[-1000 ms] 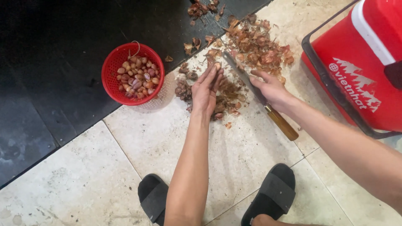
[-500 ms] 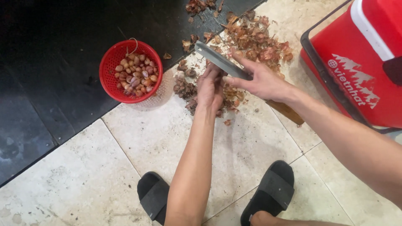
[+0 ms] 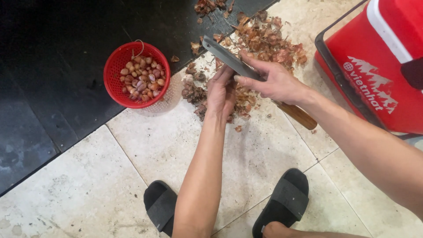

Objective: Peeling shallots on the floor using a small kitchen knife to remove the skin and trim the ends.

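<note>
My right hand [image 3: 273,81] grips a knife [image 3: 227,57] with a long grey blade and a wooden handle [image 3: 297,115], the blade pointing up and left. My left hand [image 3: 221,92] is closed just under the blade, over a small heap of dark peels and shallots [image 3: 194,93]. What its fingers hold is hidden. A round red plastic basket [image 3: 115,66] to the left holds several peeled shallots [image 3: 143,78].
A spread of dry brown shallot skins [image 3: 269,42] lies on the pale tiles beyond the hands. A red cooler box [image 3: 374,66] stands at the right. Dark floor [image 3: 53,66] fills the upper left. My two black sandals [image 3: 161,207] [image 3: 284,200] sit at the bottom.
My right hand lifted the knife off the floor and swung the blade over my left hand. My left hand curled shut on the pile.
</note>
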